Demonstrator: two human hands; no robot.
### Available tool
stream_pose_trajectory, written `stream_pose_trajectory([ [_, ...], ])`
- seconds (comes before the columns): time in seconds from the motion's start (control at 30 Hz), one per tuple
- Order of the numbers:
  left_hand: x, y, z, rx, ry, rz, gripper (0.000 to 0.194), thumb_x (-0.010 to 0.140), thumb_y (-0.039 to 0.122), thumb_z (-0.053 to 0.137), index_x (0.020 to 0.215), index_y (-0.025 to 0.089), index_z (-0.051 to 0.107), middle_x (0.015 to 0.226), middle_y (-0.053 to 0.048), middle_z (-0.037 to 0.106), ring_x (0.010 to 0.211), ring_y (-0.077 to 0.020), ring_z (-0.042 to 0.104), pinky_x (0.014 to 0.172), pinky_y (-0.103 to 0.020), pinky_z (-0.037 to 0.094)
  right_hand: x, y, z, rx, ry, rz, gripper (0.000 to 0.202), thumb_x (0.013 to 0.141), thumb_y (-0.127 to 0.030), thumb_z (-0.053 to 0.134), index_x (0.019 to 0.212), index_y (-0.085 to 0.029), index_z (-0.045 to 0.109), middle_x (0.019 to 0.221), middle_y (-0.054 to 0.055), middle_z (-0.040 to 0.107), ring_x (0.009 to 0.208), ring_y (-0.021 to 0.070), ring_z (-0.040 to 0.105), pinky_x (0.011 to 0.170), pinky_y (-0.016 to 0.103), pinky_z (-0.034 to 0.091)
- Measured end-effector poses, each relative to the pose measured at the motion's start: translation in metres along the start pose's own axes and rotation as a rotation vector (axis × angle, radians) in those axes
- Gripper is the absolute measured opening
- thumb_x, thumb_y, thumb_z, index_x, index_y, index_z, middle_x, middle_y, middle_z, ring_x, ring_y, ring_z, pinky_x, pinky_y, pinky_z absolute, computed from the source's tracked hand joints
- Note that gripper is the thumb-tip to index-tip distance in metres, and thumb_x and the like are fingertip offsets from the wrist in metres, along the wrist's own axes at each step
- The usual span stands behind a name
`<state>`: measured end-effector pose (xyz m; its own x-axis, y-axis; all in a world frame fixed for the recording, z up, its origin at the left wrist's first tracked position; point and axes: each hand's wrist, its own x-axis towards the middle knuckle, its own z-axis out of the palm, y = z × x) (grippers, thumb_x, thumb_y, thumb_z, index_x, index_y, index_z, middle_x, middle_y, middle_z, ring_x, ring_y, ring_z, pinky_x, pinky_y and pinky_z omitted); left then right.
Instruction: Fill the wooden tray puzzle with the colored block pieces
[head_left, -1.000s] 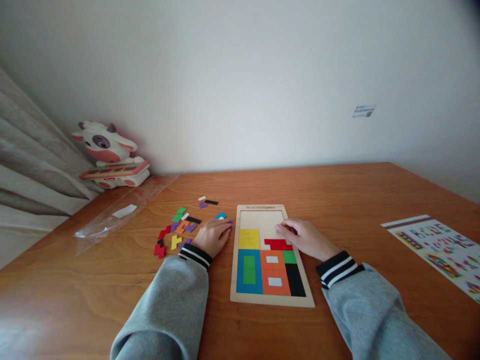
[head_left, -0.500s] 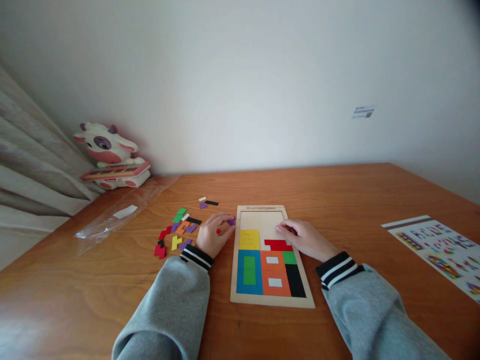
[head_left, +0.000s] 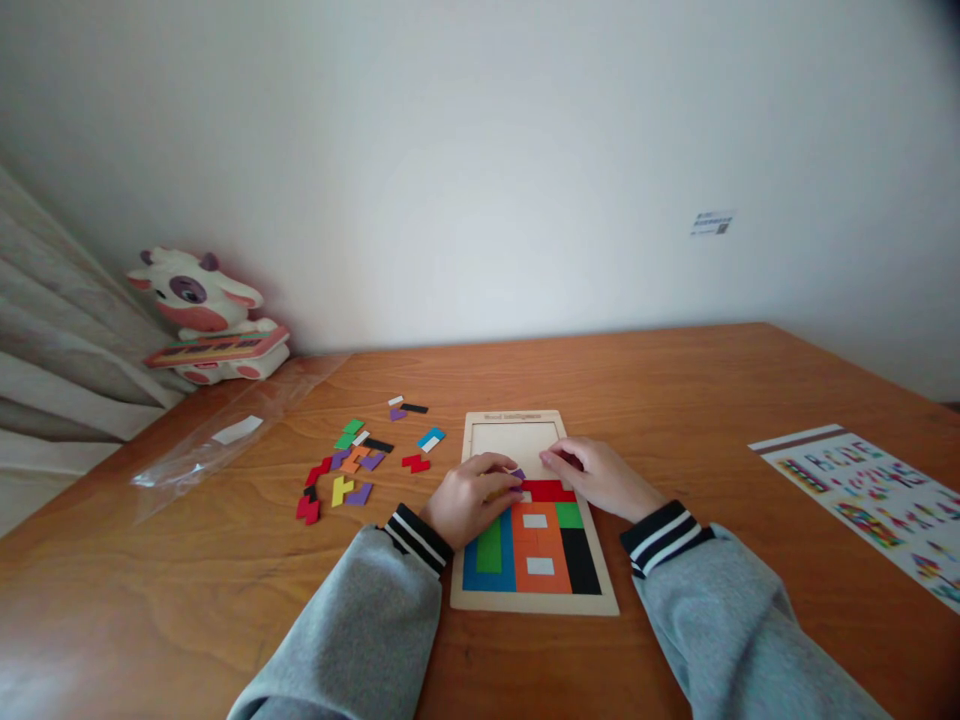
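My left hand (head_left: 466,500) is over the left side of the wooden puzzle board (head_left: 534,604), its fingers closed on a small purple puzzle piece (head_left: 517,474). The yellow block area is hidden beneath that hand. At the board's right edge is my right hand (head_left: 604,477), thumb and fingertips drawn together just above a red piece (head_left: 547,490); whatever they hold is hidden. Below, the board is filled with blue, green, orange (head_left: 534,540), white and black (head_left: 580,560) pieces. Bare wood (head_left: 510,438) shows in its upper part.
Loose pieces lie left of the board, among them a yellow one (head_left: 341,490), a red one (head_left: 416,464) and a blue-and-white one (head_left: 431,439). Farther left are a clear plastic bag (head_left: 195,460) and a cow toy keyboard (head_left: 214,320). A printed sheet (head_left: 862,500) lies right.
My left hand has moved right, from beside the board to over it, carrying the purple piece. Loose red and blue-and-white pieces have come into sight. My right hand has barely moved.
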<state>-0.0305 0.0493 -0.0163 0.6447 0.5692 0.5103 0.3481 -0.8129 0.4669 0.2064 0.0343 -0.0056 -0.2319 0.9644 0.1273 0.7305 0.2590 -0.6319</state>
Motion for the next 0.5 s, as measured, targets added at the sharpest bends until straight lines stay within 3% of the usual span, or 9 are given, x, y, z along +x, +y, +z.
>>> stream_pose_trajectory([
  [0.23, -0.002, -0.006, 0.004, 0.059, 0.068, -0.088, 0.014, 0.088, 0.028, 0.065, 0.095, 0.018, 0.072, 0.108, -0.009, 0.068, 0.096, -0.018, 0.068, 0.089, -0.031, 0.057, 0.0, -0.004, -0.002, 0.001, -0.007, 0.011, 0.04, 0.096, -0.047, 0.043, 0.083, -0.018, 0.068, 0.07, 0.005, 0.067, 0.065, 0.018, 0.058, 0.06, 0.029, 0.039],
  [0.5, 0.001, 0.007, -0.008, 0.265, -0.087, 0.054, 0.026, 0.096, 0.036, 0.053, 0.101, 0.022, 0.074, 0.101, -0.007, 0.072, 0.091, -0.021, 0.062, 0.082, -0.038, 0.053, 0.0, -0.002, -0.001, 0.01, 0.003, -0.009, 0.04, 0.096, -0.047, 0.044, 0.082, -0.018, 0.068, 0.072, 0.005, 0.067, 0.066, 0.0179, 0.058, 0.062, 0.03, 0.041],
])
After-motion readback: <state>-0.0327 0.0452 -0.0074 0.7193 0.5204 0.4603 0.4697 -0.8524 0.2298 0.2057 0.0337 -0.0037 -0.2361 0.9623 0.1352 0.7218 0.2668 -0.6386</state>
